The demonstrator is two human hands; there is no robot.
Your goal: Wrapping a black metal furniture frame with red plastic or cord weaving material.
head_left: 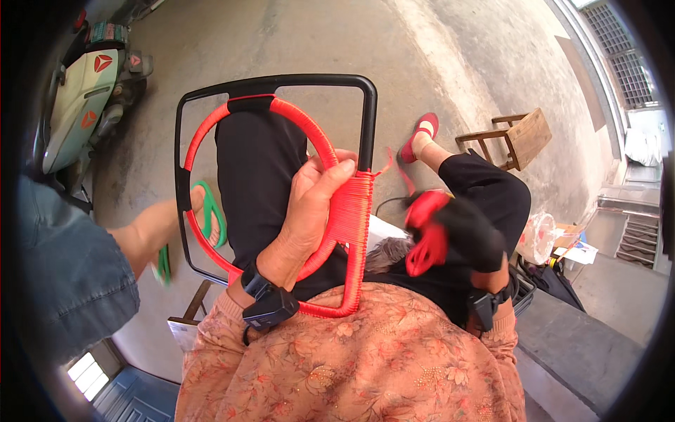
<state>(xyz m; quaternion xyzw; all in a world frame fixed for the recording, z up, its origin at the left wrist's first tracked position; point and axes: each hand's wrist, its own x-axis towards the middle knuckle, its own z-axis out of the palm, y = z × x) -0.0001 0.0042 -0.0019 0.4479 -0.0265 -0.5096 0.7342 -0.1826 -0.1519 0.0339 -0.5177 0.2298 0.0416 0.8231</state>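
The grey concrete floor (337,42) is being crossed by a paler strip (446,63) and is being lit brightly. On the right, a wooden stool (532,138) is being supported by it. The upper right is being filled by a barred window (619,50), the lower right by a grey ledge (580,355).

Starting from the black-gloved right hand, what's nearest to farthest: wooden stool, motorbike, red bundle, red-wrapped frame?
1. Red bundle: in the right hand.
2. Red-wrapped frame: to its left, in the left hand.
3. Wooden stool: on the floor, ahead and right.
4. Motorbike: far left.
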